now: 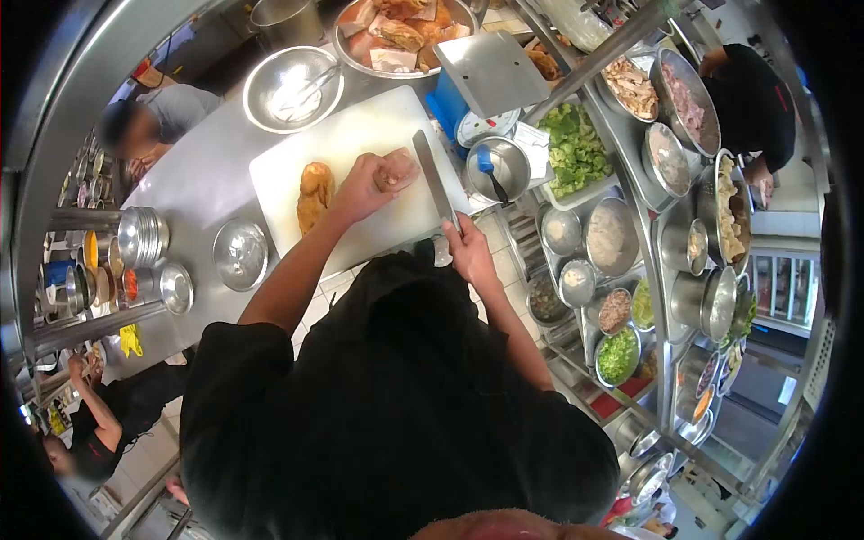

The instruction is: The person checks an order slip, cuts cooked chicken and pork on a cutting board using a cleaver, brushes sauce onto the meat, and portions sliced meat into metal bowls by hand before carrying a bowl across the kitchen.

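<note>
On the white cutting board (373, 135) lies a browned piece of meat (314, 196), left of my hands. My left hand (363, 187) is closed on a pale pink piece of meat (398, 169) near the board's right half. My right hand (470, 249) grips the handle of a long knife (432, 173) at the board's right edge. The blade points away from me, just right of the pink piece and apart from it.
A steel bowl (293, 90) and a large bowl of meat (402, 34) stand beyond the board. A scale (486, 126) and a pot with a blue brush (498, 167) are at right, beside shelves of food bowls. Three other people are around the counters.
</note>
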Action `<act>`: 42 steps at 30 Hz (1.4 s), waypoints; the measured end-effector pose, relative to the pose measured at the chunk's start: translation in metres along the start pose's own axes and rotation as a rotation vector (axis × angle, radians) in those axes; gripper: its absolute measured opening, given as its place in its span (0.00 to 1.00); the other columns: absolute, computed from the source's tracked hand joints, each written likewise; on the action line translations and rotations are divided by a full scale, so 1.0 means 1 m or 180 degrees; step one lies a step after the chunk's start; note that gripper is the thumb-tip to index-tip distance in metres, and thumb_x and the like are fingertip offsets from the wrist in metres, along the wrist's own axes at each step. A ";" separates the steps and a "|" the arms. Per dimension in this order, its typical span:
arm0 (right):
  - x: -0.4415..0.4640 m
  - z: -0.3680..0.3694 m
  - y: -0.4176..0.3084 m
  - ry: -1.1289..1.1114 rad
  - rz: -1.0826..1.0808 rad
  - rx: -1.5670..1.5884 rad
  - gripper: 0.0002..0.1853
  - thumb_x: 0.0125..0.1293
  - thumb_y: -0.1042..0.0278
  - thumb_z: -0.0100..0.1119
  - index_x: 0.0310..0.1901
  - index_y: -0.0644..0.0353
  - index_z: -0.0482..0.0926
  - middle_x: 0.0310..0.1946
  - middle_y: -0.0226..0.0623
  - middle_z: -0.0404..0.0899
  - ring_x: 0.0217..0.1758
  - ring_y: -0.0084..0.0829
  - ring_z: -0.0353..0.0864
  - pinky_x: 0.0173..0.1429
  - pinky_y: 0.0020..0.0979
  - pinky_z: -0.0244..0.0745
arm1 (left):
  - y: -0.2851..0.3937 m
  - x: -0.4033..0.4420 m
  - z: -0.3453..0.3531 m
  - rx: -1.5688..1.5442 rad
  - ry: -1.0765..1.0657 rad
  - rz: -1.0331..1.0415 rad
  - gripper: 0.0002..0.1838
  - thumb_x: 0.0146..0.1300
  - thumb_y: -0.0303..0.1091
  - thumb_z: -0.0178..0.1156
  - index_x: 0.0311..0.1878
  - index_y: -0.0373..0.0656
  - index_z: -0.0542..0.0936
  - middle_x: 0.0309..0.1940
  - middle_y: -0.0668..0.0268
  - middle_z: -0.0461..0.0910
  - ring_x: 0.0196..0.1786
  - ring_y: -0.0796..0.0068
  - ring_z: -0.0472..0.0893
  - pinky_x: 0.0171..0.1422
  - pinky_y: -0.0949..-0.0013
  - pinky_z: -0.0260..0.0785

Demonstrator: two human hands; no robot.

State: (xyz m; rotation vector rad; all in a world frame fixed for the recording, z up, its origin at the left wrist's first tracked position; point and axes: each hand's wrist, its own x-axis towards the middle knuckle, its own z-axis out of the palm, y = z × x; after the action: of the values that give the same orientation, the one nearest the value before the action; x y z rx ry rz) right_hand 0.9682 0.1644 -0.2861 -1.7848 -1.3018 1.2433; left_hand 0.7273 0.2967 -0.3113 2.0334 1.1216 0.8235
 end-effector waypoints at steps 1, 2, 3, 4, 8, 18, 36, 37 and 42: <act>-0.008 -0.007 -0.028 -0.0098 0.0120 0.0032 0.22 0.73 0.53 0.48 0.57 0.62 0.74 0.27 0.45 0.77 0.29 0.38 0.78 0.38 0.38 0.72 | 0.001 0.000 0.000 0.0074 0.0055 0.0110 0.27 0.47 0.33 0.73 0.50 0.40 0.72 0.51 0.53 0.70 0.54 0.52 0.72 0.59 0.58 0.68; -0.012 -0.009 -0.044 -0.0194 0.0246 0.0064 0.23 0.74 0.51 0.46 0.56 0.62 0.75 0.28 0.48 0.78 0.31 0.41 0.79 0.41 0.40 0.73 | 0.002 0.000 0.001 0.0145 0.0106 0.0218 0.27 0.47 0.33 0.73 0.50 0.41 0.72 0.51 0.53 0.70 0.54 0.51 0.72 0.59 0.58 0.68; -0.009 -0.005 -0.043 -0.0157 0.0172 0.0031 0.23 0.74 0.51 0.45 0.56 0.62 0.75 0.30 0.50 0.78 0.33 0.44 0.80 0.43 0.41 0.73 | 0.003 0.000 0.002 0.0198 0.0119 0.0194 0.26 0.47 0.32 0.73 0.49 0.42 0.72 0.50 0.55 0.70 0.53 0.53 0.73 0.58 0.60 0.68; -0.004 0.000 -0.040 -0.0120 0.0100 0.0001 0.23 0.75 0.51 0.45 0.56 0.62 0.75 0.31 0.51 0.79 0.35 0.47 0.80 0.44 0.42 0.73 | 0.004 0.002 0.003 0.0251 0.0126 0.0169 0.24 0.48 0.32 0.73 0.47 0.42 0.73 0.48 0.56 0.71 0.52 0.55 0.74 0.57 0.61 0.69; 0.006 0.008 -0.059 -0.0306 0.0241 -0.0149 0.22 0.75 0.52 0.43 0.56 0.62 0.75 0.40 0.59 0.80 0.49 0.58 0.78 0.53 0.46 0.71 | -0.004 0.009 0.010 0.0080 0.0012 -0.0056 0.21 0.45 0.31 0.73 0.41 0.44 0.74 0.43 0.58 0.71 0.48 0.53 0.73 0.54 0.58 0.68; -0.002 0.002 -0.070 -0.0327 0.0068 -0.0791 0.21 0.75 0.53 0.42 0.50 0.65 0.74 0.44 0.63 0.78 0.53 0.63 0.74 0.56 0.53 0.68 | -0.016 0.011 0.015 0.0194 -0.0016 -0.0015 0.17 0.45 0.28 0.71 0.37 0.43 0.74 0.39 0.60 0.71 0.46 0.55 0.73 0.50 0.59 0.69; 0.043 0.047 -0.041 -0.0086 -0.0383 -0.1060 0.19 0.75 0.55 0.41 0.45 0.65 0.74 0.35 0.64 0.79 0.44 0.65 0.77 0.51 0.57 0.70 | -0.001 0.003 0.020 -0.0061 0.0380 -0.0185 0.19 0.40 0.24 0.72 0.34 0.41 0.72 0.33 0.60 0.71 0.37 0.58 0.74 0.40 0.62 0.68; 0.051 0.052 -0.045 -0.0081 -0.0437 -0.1088 0.19 0.75 0.55 0.41 0.45 0.65 0.74 0.35 0.64 0.79 0.44 0.65 0.77 0.50 0.56 0.70 | 0.001 0.002 0.021 -0.0093 0.0338 -0.0225 0.19 0.41 0.24 0.72 0.34 0.41 0.72 0.33 0.60 0.71 0.37 0.59 0.74 0.40 0.62 0.69; 0.022 0.040 -0.035 -0.0242 -0.0028 -0.1015 0.20 0.75 0.53 0.42 0.49 0.64 0.73 0.39 0.64 0.79 0.48 0.64 0.76 0.52 0.56 0.69 | -0.008 0.004 0.019 -0.0157 0.0414 -0.0026 0.19 0.42 0.24 0.73 0.35 0.42 0.72 0.35 0.60 0.72 0.42 0.60 0.74 0.46 0.63 0.70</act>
State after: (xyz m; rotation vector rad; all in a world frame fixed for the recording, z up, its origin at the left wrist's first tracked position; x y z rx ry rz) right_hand 0.9201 0.1946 -0.2791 -1.9601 -1.6239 1.1588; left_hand 0.7398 0.2985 -0.3277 1.9570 1.1679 0.9817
